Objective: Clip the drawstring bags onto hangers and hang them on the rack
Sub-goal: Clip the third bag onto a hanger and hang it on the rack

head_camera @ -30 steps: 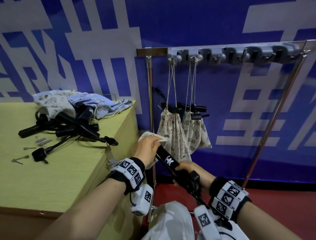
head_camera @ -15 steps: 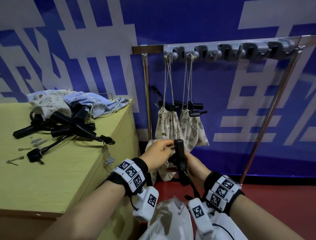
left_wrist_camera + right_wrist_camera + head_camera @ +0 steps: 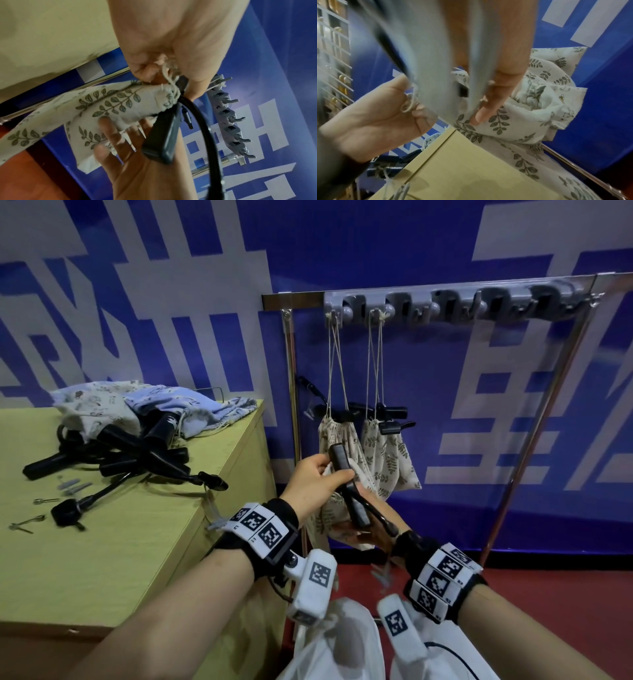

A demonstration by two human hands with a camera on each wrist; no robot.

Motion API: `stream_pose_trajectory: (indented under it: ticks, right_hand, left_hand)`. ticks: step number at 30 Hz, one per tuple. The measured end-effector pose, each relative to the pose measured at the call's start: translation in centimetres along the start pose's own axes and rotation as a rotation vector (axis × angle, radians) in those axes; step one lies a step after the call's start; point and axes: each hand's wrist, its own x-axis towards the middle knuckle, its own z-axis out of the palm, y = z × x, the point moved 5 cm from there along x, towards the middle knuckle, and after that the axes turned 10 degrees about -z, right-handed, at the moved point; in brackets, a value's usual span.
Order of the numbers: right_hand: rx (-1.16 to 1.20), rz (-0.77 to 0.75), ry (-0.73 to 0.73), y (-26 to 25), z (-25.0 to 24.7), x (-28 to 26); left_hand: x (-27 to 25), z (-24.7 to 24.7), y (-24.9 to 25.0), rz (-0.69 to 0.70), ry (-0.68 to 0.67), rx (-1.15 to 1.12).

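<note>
On the left I see a yellow table (image 3: 102, 542) carrying a tangle of black hangers (image 3: 113, 453) and a heap of unclipped bags (image 3: 144, 409) against the blue wall. In the middle, in front of the rack (image 3: 445, 302), my left hand (image 3: 313, 484) curls its fingers and thumb round the gathered neck and cord of a leaf-print bag (image 3: 109, 106), pinching it against the clip end of a black hanger (image 3: 349, 491). My right hand (image 3: 368, 530) lies beneath with fingers spread nearly straight, cradling the bag's cloth and the hanger's wide handle across its palm; the right wrist view is partly blurred, so I cannot tell how firmly the thumb bears on the hanger. Farther right, two clipped bags (image 3: 370, 457) hang by their cords from the first two hooks of the rack's grey rail, just beside each other.
</note>
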Motion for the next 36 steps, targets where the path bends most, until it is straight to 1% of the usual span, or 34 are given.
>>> stream_pose_trajectory:
  ticks: [1,3,4,6,8,10,13,14,15,16,18,19,21,22,24,26,30,31,32,35,36]
  right_hand:
    - [-0.087,-0.085,0.061,-0.3,-1.0,0.0]
    - [-0.287,-0.175,0.143,-0.4,-2.8,0.1]
    - [-0.344,-0.196,0.168,-0.4,-3.6,-0.2]
    - [-0.424,-0.150,0.202,0.4,-5.0,-0.5]
    - [-0.460,-0.102,0.157,1.3,-5.0,-0.5]
    - [-0.552,-0.136,0.116,1.0,-4.3,-0.7]
    - [-0.535,-0.193,0.054,0.4,-2.9,-1.1]
    - [-0.572,-0.224,0.000,0.1,-2.1,-1.5]
    - [-0.678,-0.232,-0.053,-0.1,-1.4,-1.9]
    - [-0.788,-0.245,-0.055,-0.1,-1.2,-2.3]
    - [-0.945,-0.297,0.014,0.0,-1.2,-2.3]
    - [-0.982,-0.278,0.055,0.2,-1.5,-2.1]
    - [-1.039,-0.179,0.133,0.6,-2.5,-1.6]
    - [-1.056,-0.169,0.155,0.4,-2.9,-1.5]
    - [-1.131,-0.211,0.219,-1.0,-3.7,-1.5]
    - [-1.123,-0.231,0.244,-2.6,-4.3,-2.0]
    - [-1.060,-0.098,0.210,-2.1,-6.2,-1.7]
    - [-1.000,-0.060,0.207,-1.6,-6.7,-1.6]
    - [-0.914,-0.029,0.195,-0.9,-7.2,-1.4]
    - [-0.478,0.129,0.197,1.6,-7.8,-1.3]
    - [-0.366,0.154,0.192,2.1,-7.8,-1.3]
  left_hand:
    - [0.2,0.0,-0.2,0.001,0.013,-0.011]
    - [0.3,-0.2,-0.5,-0.016,0.013,-0.055]
    - [0.1,-0.3,-0.4,-0.011,0.007,-0.079]
    - [0.0,-0.7,-0.7,-0.002,0.024,-0.154]
    - [0.0,-1.0,-0.9,-0.040,0.041,-0.188]
    - [0.4,-1.0,-1.2,-0.054,0.023,-0.238]
    - [0.9,-1.0,-1.4,-0.055,-0.009,-0.272]
    - [0.8,-1.0,-1.3,-0.054,-0.013,-0.277]
    - [0.7,-1.1,-1.1,-0.057,0.000,-0.272]
    - [0.5,-1.1,-0.9,-0.056,0.009,-0.261]
    - [0.7,-1.3,-0.9,-0.057,0.021,-0.258]
    - [0.7,-1.3,-0.8,-0.051,0.024,-0.261]
    - [0.3,-1.4,-0.5,-0.043,0.031,-0.246]
    - [0.3,-1.6,-0.6,-0.035,0.044,-0.230]
    - [0.3,-2.2,-0.6,-0.040,0.075,-0.211]
    - [0.8,-2.9,-1.0,-0.051,0.111,-0.235]
    - [0.8,-3.2,-1.4,-0.043,0.146,-0.234]
    - [0.5,-3.1,-1.3,-0.045,0.141,-0.228]
    - [0.5,-3.2,-1.5,-0.046,0.150,-0.218]
    - [0.4,-3.2,-1.8,-0.046,0.154,-0.204]
    - [0.3,-3.2,-1.7,-0.047,0.150,-0.209]
